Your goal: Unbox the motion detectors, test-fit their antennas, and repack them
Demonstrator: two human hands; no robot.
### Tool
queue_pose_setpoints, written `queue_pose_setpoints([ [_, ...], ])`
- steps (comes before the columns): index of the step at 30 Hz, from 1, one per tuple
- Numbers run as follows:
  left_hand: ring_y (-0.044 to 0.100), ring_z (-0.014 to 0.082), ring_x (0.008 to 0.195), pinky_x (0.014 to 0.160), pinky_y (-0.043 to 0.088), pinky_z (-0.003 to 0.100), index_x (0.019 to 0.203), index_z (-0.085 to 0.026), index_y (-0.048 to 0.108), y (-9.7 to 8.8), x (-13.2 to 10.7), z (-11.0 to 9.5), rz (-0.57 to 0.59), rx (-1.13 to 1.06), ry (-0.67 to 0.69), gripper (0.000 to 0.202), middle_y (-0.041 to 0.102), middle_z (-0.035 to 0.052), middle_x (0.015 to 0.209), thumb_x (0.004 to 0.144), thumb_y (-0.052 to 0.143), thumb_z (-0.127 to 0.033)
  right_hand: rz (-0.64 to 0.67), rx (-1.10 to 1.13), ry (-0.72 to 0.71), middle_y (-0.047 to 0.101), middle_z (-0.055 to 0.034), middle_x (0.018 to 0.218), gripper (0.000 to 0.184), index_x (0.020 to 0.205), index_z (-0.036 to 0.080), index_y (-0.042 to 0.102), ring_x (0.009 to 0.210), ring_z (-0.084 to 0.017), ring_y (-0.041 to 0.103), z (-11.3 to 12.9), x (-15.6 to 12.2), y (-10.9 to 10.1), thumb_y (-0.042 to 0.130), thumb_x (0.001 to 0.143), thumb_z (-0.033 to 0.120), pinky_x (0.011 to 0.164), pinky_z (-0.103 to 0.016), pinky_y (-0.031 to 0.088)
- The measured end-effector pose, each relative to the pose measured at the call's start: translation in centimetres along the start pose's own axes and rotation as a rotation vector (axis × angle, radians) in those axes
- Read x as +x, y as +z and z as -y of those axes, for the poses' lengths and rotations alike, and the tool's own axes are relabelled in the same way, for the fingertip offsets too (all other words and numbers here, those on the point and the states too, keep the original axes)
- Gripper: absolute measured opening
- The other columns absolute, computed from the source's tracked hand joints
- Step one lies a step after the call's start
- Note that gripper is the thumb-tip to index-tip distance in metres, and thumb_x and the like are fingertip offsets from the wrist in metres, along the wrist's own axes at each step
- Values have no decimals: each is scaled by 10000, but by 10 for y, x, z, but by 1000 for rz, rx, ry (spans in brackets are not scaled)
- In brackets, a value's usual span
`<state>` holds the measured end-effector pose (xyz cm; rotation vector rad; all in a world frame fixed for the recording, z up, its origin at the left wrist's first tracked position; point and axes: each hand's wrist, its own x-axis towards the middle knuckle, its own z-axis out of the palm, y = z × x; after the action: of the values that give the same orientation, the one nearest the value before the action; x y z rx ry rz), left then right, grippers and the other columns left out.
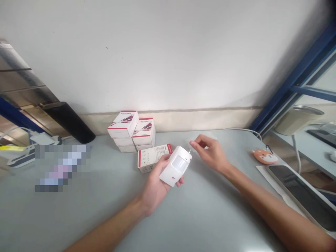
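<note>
My left hand (pixel 157 182) is wrapped around a white motion detector (pixel 173 171), thumb on its near left side and fingertips showing at its lower right. The detector is tilted, its pale window and a small red logo facing up. Close to its upper right edge, my right hand (pixel 208 152) pinches a thin pale strip (pixel 190 148) between thumb and index finger. The strip reaches toward the detector's edge; its exact kind is too small to tell. Just behind my left hand lies a white and red detector box (pixel 152 155), partly hidden by the detector.
Several small white and red boxes (pixel 123 124) are stacked against the wall. A black cylinder (pixel 69 122) leans at the left, near a power strip (pixel 22 155) and a blurred-out item (pixel 61 169). At the right are an orange animal-faced item (pixel 265 156) and a dark-screened phone-like device (pixel 301 196).
</note>
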<state>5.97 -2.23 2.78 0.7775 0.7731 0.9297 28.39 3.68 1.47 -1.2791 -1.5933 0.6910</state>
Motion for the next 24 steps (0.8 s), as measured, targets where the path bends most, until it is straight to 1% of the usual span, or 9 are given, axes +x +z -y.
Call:
queue_pose_setpoints([
  [2,673,220,740,727,492,355,1272,-191,592,0,0,-1,-30,-36,-16,344,700,85,1013,998,541,-393,69,44,18,590,8,697,440,715,232,588,660,-158,488,4,-8,10,649,954,596,638,-309,422],
  [4,669,226,724,716,488,359,1246,-173,598,1,-1,-3,-57,-61,-23,333,697,88,974,991,538,-379,88,104,46,594,4,711,435,723,229,591,670,-158,491,7,-12,14,651,955,592,638,-308,419],
  [7,663,233,715,702,479,362,1240,-157,605,4,-2,-7,-63,-92,-14,336,692,96,957,988,529,-366,97,157,63,604,-1,718,427,754,229,610,677,-162,495,12,-14,13,636,968,597,640,-310,413],
  [9,660,236,716,704,475,367,1246,-150,607,5,-3,-8,-48,-119,-7,345,693,107,982,982,524,-356,104,143,53,615,-7,733,417,775,231,634,688,-166,496,14,-14,10,619,982,593,656,-316,418],
  [13,662,247,710,714,468,382,1256,-146,603,5,-3,-9,-12,-169,-15,365,695,122,1018,954,502,-324,78,97,28,647,-27,784,389,799,237,675,719,-183,525,18,-15,8,624,987,574,687,-330,448],
  [17,671,257,733,726,460,377,1261,-162,598,4,-2,-8,18,-166,-14,373,697,114,999,929,531,-317,58,93,29,664,-32,790,379,812,246,701,713,-192,548,19,-17,9,630,981,577,678,-334,466],
  [20,663,249,736,716,442,357,1272,-176,585,3,-2,-7,30,-144,-8,366,686,101,964,946,525,-330,47,101,46,645,-22,756,378,779,244,687,697,-185,540,19,-18,11,645,973,567,668,-330,465],
  [24,643,233,734,710,423,343,1276,-175,574,1,-2,-4,44,-119,-13,349,666,89,954,983,482,-341,27,170,73,634,-13,730,378,759,239,659,681,-176,536,21,-21,15,664,962,558,648,-323,459],
])
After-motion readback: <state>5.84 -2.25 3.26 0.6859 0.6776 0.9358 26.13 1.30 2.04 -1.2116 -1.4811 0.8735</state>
